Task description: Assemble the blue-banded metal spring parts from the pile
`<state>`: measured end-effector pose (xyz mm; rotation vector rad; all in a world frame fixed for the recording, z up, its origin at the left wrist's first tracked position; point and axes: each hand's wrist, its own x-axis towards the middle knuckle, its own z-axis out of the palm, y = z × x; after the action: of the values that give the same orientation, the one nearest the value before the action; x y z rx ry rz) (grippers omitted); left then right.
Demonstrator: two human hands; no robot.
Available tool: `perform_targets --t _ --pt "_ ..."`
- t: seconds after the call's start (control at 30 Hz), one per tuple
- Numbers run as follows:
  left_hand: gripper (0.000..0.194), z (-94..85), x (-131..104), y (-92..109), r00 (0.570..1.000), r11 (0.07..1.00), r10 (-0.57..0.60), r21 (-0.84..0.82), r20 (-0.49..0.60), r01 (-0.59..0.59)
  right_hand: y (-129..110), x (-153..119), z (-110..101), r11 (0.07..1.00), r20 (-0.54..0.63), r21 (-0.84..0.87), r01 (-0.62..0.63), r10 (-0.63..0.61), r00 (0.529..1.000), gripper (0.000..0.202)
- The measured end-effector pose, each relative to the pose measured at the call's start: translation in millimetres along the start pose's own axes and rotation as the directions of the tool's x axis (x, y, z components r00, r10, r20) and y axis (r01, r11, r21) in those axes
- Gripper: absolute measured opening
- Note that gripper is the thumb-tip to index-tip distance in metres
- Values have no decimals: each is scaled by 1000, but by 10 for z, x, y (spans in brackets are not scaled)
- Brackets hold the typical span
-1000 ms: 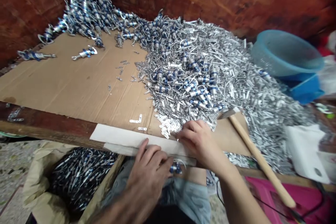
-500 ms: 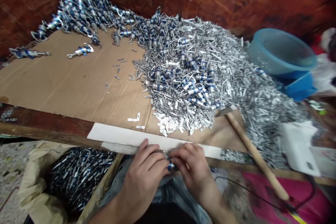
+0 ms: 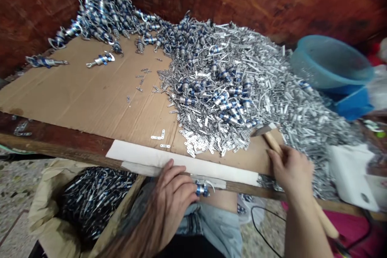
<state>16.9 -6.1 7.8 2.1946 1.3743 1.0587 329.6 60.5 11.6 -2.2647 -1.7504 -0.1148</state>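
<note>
The step in hand looks like taking up the hammer (image 3: 273, 142): the right hand (image 3: 292, 169) is closed round its handle, while the left hand (image 3: 177, 195) holds a blue-and-silver metal fitting (image 3: 202, 188) at the front edge of the tabletop (image 3: 75, 141). The next move seems to call for a steady left hold and fingers clear of the hammer head.

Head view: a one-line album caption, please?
Left hand holds a blue-banded metal fitting; right hand is over a hammer handle.

L hand (image 3: 177, 192) palm-down, ctr; R hand (image 3: 292, 169) fwd, curled.
</note>
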Motion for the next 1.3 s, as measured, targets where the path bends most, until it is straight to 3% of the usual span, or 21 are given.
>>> perform_targets --t 0.13,0.2,0.27,0.33,0.4,0.5,0.77,0.83,0.9,0.97,1.0,1.1,1.17,1.27,1.3 --pt "7 9 7 1 1000 1000 -15 -22 -7 15 -163 -185 -113 1000 -48 -14 26 -26 999 43" --pt "8 -2 23 12 1000 1000 -12 -27 -3 12 -365 -404 -242 989 16 81 125 -127 992 34" --pt "10 -19 38 27 1000 1000 -5 -16 11 5 -555 -646 -372 930 134 253 268 -308 942 24" --pt "11 -33 46 38 1000 1000 -3 -3 27 3 -695 -856 -464 842 159 395 369 -458 875 26" --pt "11 -36 45 42 1000 1000 -5 3 27 5 -776 -998 -504 794 168 437 422 -534 829 32" --pt "11 -24 33 36 1000 1000 -8 7 18 7 -806 -1084 -504 801 282 419 428 -563 777 31" --pt "9 -19 29 21 1000 1000 -9 -21 19 9 -666 -1138 -451 819 256 426 384 -516 818 31" --pt "9 -15 28 20 1000 1000 -9 -17 19 9 -569 -1046 -390 894 185 325 308 -380 906 27" --pt "10 2 20 17 1000 1000 8 -1 12 -8 -428 -858 -301 983 71 131 130 -140 988 33" --pt "10 21 7 12 999 999 44 19 -6 -44 -265 -608 -195 997 -35 -67 -23 21 999 41" --pt "11 26 3 10 998 998 65 25 -17 -64 -192 -480 -141 989 -68 -138 -43 34 997 44" --pt "11 0 8 8 992 994 113 0 -47 -113 -112 -185 -21 976 -135 -219 -23 -7 991 46" --pt "11 -46 26 18 991 990 130 -45 -18 -130 -246 -117 5 984 -204 -177 -4 -33 978 42" --pt "15 -112 52 47 990 986 135 -101 33 -131 -717 -193 -12 968 -209 66 244 -225 952 28" --pt "15 -125 56 59 990 986 135 -108 36 -130 -908 -240 -17 909 -114 184 374 -359 927 22"
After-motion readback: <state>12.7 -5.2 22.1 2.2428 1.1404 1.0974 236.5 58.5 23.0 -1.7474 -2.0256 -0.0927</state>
